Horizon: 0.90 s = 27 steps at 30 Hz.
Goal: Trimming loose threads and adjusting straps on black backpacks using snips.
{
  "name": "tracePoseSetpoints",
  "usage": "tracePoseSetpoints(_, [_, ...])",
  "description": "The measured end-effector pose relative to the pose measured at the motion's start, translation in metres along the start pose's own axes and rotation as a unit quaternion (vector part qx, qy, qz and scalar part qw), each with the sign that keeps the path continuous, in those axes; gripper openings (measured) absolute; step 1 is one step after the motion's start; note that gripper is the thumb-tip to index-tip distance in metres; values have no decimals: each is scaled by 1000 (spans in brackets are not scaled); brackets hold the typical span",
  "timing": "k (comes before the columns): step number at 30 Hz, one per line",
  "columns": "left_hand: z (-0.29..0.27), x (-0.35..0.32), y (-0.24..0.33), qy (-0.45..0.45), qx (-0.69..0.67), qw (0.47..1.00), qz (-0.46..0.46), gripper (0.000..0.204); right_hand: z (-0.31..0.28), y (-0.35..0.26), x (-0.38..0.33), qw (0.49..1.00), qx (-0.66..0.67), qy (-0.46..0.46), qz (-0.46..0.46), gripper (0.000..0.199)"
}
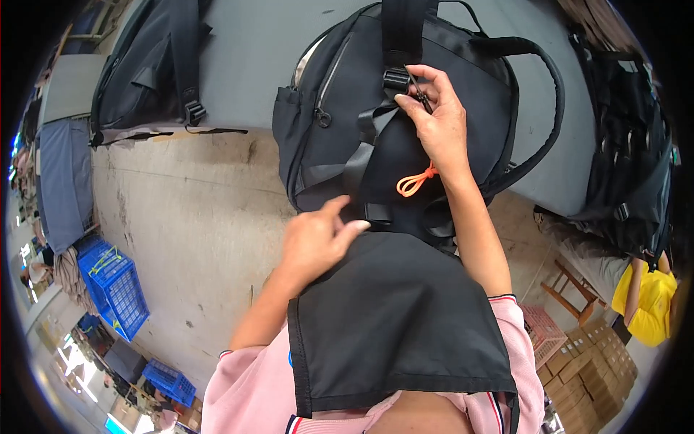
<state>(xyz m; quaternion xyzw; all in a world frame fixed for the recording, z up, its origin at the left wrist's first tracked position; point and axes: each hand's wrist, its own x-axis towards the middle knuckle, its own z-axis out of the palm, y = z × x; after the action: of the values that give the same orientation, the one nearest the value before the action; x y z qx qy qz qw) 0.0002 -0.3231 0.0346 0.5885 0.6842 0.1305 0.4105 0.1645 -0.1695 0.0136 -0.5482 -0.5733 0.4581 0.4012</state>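
Note:
A black backpack lies on the grey tabletop in front of me. My right hand is over its upper middle, thumb and fingers closed on a small dark pointed tool; its exact kind is hard to make out. That tool is right beside a black strap buckle, from which a black webbing strap runs down loosely. An orange cord loop hangs at my right wrist. My left hand is at the backpack's lower edge, thumb and index finger apart, with nothing visible in it.
Another black bag lies at the left of the table, and more black bags are piled at the right. Blue crates stand on the floor to the left. A person in a yellow top is at the far right, near a wooden stool.

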Motion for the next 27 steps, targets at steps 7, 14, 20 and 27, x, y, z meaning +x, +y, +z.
tracePoseSetpoints(7, [30,26,13,-31,-366,928,-63,38,-8,-1,-9,998,47,-18,40,34])
tracePoseSetpoints(14, [26,19,18,-20,-517,852,-73,13,-13,-8,-24,998,49,-14,27,36])
tracePoseSetpoints(20, [4,37,30,107,-375,921,19,29,-24,-15,-70,987,156,-26,35,17])
tracePoseSetpoints(27, [-14,68,36,-21,-480,872,-100,38,-17,0,-98,976,123,-165,75,16])
